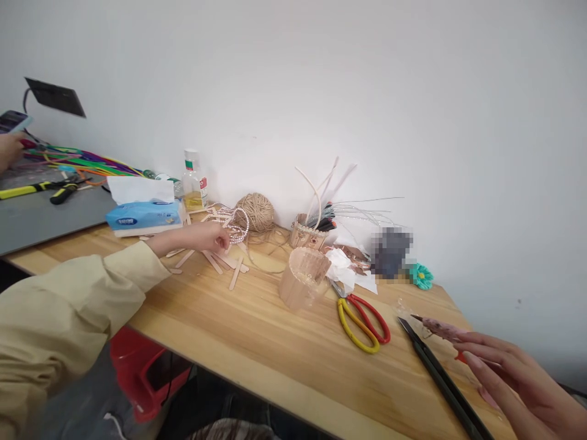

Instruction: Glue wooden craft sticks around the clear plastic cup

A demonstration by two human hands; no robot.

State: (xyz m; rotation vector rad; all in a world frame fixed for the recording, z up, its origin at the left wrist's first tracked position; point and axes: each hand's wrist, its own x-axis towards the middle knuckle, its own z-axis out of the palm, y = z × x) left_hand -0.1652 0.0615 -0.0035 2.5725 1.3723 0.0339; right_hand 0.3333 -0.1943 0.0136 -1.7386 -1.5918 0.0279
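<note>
My left hand, in a beige sleeve, reaches over a loose pile of flat wooden craft sticks. Its fingers are curled together; what they hold, if anything, is hidden. A pearl bead string lies just beyond the fingertips. At the lower right, my right hand is closed around a pink glue gun with a dark nozzle and an orange trigger. The nozzle points left, above the table. Between the hands stands a cup-shaped holder of pale sticks, see-through in part.
Yellow-and-red-handled scissors and a long dark tool lie near my right hand. Behind are a twine ball, a decorated stick holder, crumpled tissue and a bottle. A tissue pack and another person's hand are left.
</note>
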